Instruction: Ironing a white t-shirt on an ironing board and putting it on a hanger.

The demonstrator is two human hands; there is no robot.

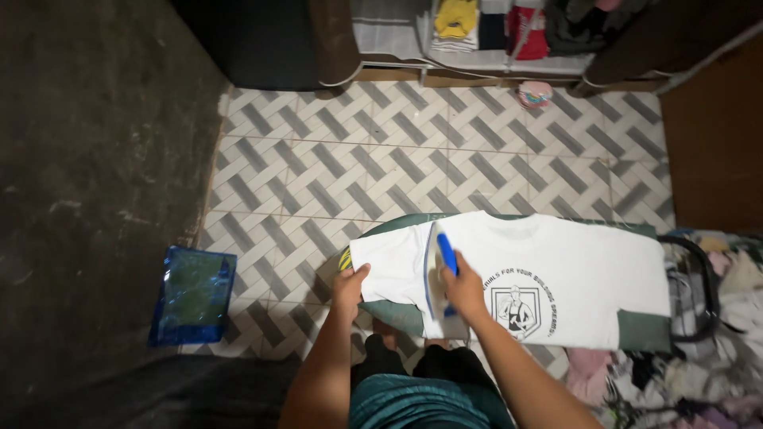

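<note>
Ironing step in hand: right hand (463, 290) fingers closed round blue-handled iron (439, 274), pressing white T-shirt (572, 262) on green board (640, 330); left hand (350, 284) pinches sleeve edge taut. Next stroke calls for flat cloth

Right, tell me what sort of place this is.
Probably a room in a home, used for ironing. A white T-shirt lies on a green ironing board, the right hand grips a blue iron, and folded clothes fill shelves above a tiled floor.

Iron's (442, 274) soleplate — hidden under right hand (463, 291)
</note>
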